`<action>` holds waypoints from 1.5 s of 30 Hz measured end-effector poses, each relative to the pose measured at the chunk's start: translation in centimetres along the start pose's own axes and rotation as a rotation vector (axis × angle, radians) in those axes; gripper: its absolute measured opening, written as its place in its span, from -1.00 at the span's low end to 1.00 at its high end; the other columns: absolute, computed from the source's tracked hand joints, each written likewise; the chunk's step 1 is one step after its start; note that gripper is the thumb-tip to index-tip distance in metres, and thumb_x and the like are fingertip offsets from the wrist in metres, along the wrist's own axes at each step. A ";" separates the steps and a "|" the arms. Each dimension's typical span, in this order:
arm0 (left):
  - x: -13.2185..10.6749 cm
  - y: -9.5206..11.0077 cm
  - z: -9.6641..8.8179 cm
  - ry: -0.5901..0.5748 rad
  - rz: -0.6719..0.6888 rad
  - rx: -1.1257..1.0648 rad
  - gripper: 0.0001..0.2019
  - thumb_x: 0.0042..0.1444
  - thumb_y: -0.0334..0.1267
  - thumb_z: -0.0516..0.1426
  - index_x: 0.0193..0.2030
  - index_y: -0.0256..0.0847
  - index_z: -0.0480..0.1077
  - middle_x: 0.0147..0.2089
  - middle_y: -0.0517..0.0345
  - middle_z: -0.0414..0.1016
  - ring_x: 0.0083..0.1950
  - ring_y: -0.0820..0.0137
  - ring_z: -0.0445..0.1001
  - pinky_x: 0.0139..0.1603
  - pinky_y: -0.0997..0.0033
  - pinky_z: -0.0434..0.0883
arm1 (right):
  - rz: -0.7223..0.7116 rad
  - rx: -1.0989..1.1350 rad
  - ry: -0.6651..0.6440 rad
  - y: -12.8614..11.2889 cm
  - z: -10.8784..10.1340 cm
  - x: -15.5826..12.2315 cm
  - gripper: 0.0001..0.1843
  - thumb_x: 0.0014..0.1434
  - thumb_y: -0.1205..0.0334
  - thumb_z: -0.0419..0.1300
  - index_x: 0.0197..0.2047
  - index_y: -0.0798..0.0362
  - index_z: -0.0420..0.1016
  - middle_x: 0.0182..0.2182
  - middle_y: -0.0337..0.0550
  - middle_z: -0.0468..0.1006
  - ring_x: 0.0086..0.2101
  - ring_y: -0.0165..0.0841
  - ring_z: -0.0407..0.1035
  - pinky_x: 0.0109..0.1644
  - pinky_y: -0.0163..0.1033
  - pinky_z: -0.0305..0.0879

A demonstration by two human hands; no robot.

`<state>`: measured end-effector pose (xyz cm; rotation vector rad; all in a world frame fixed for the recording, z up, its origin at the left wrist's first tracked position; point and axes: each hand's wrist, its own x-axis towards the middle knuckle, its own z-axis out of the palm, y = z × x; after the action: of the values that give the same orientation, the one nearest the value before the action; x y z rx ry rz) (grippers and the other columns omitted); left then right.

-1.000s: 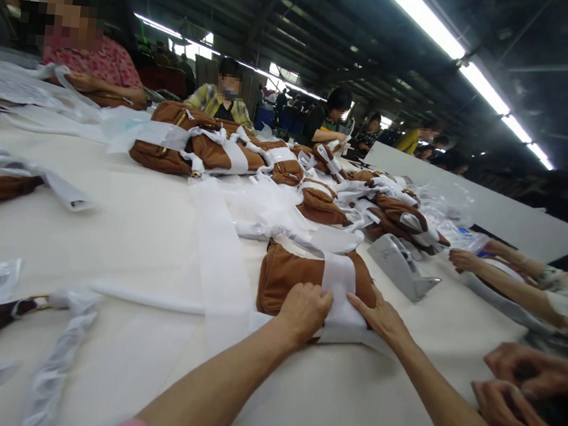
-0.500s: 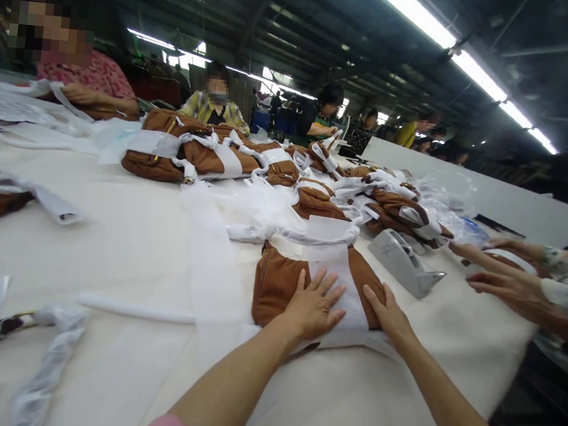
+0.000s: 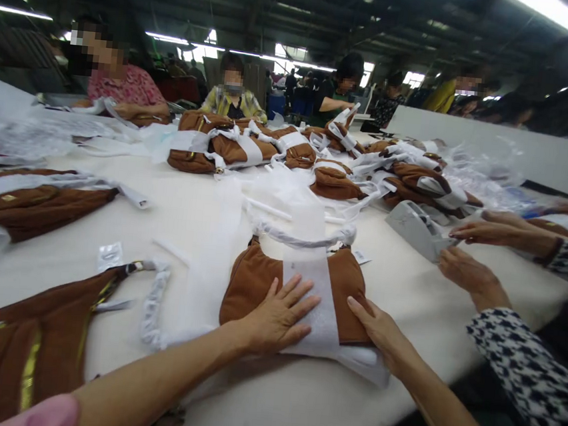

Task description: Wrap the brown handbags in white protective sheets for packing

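A brown corduroy-like handbag (image 3: 251, 287) lies in front of me with a band of white wrapping paper (image 3: 306, 269) around its middle. Its strap (image 3: 307, 234) is covered in white wrap and arches away from me. My left hand (image 3: 282, 313) rests flat across the paper and the bag's front, fingers spread. At the bag's right edge, my right hand (image 3: 383, 333) has its thumb on the front, while its other fingers are partly hidden around the side. White paper (image 3: 362, 364) sticks out below the bag.
A grey tape dispenser (image 3: 416, 229) stands to the right, with a co-worker's hands (image 3: 480, 259) at it. Brown bags (image 3: 240, 148) in white wrap are piled at the back. Another brown bag (image 3: 31, 336) lies at left front. The table edge (image 3: 426, 407) runs along the right.
The view has turned to the right and down. My hands stay on the handbag. A co-worker's hands in houndstooth sleeves have come in at the tape dispenser.
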<state>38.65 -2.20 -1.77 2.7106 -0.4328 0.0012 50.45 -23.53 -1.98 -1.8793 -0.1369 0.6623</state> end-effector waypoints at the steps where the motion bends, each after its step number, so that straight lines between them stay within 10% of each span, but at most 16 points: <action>1: -1.2 0.2 -0.1 -0.014 -0.011 0.008 -0.46 0.21 0.02 -0.18 0.29 0.04 -0.26 0.35 0.18 -0.41 0.34 0.17 -0.46 0.17 -0.32 -0.25 | -0.019 -0.003 -0.025 0.2 0.5 -0.6 -0.43 0.02 -0.15 0.11 0.02 0.01 0.32 -0.11 -0.13 0.48 -0.11 -0.26 0.37 -0.06 -0.21 0.32; 5: -2.6 0.2 -0.2 -0.043 -0.045 0.030 -0.46 0.21 0.04 -0.20 0.29 0.05 -0.27 0.35 0.21 -0.43 0.34 0.20 -0.46 0.19 -0.28 -0.29 | -0.163 -0.442 0.130 -0.8 0.0 -1.8 -0.39 0.05 -0.21 0.02 0.01 0.07 0.33 -0.12 0.02 0.47 -0.12 -0.12 0.35 -0.05 -0.03 0.27; 9: -1.8 -0.6 0.0 -0.035 -0.044 -0.002 -0.46 0.20 0.07 -0.21 0.28 0.06 -0.25 0.35 0.24 -0.43 0.34 0.21 -0.46 0.18 -0.30 -0.29 | -0.672 -0.918 0.559 -2.2 -1.6 -4.7 -0.45 0.07 -0.16 0.05 -0.07 0.13 0.35 -0.16 0.06 0.45 -0.14 -0.09 0.32 -0.07 0.01 0.23; 13: -1.9 -0.9 0.3 0.019 -0.026 -0.048 -0.47 0.19 0.09 -0.21 0.28 0.08 -0.22 0.35 0.24 -0.38 0.35 0.23 -0.43 0.17 -0.33 -0.28 | -1.003 -1.133 0.280 -0.5 -0.4 -8.6 -0.71 0.14 0.01 0.08 -0.23 0.06 0.38 -0.33 -0.10 0.47 -0.29 -0.27 0.35 -0.18 -0.17 0.26; 17: -2.5 -1.1 0.5 0.072 -0.007 -0.092 -0.49 0.20 0.08 -0.23 0.27 0.07 -0.18 0.35 0.20 -0.33 0.35 0.23 -0.39 0.15 -0.35 -0.28 | -1.072 -1.241 0.373 2.9 1.4 -9.2 -0.68 0.20 0.12 0.03 -0.06 0.13 0.31 -0.21 0.03 0.45 -0.19 -0.19 0.33 -0.13 -0.10 0.24; 33: -1.6 -1.6 -1.1 -0.015 0.003 -0.206 -0.51 0.20 0.02 -0.16 0.25 0.06 -0.10 0.34 0.18 -0.21 0.34 0.18 -0.29 0.14 -0.36 -0.18 | -0.634 -1.033 0.116 1.8 1.6 -7.7 -0.68 0.11 -0.05 0.07 -0.17 -0.01 0.35 -0.30 -0.16 0.45 -0.33 -0.29 0.37 -0.27 -0.22 0.30; 40: -1.7 -1.0 -0.6 0.028 0.014 -0.078 -0.53 0.21 0.03 -0.19 0.25 0.05 -0.09 0.34 0.19 -0.20 0.34 0.20 -0.28 0.14 -0.34 -0.14 | -1.322 -1.299 0.261 1.9 1.4 -7.5 -0.73 0.18 0.43 -0.02 -0.13 0.01 0.40 -0.04 0.00 0.39 -0.01 -0.15 0.24 0.07 0.10 0.08; 45: -2.4 0.4 -1.2 0.141 0.041 0.086 -0.49 0.21 0.04 -0.19 0.26 0.00 -0.13 0.34 0.10 -0.22 0.33 0.18 -0.27 0.17 -0.24 -0.09 | -1.467 -1.153 0.200 4.0 0.8 -5.2 -0.79 0.13 0.50 0.02 -0.25 0.08 0.40 -0.03 0.05 0.38 0.05 -0.19 0.18 0.09 0.04 0.15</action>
<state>36.31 -1.33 -0.68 2.7621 -0.4557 0.2250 44.86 -26.49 -3.80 -2.1282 -1.8369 -0.8033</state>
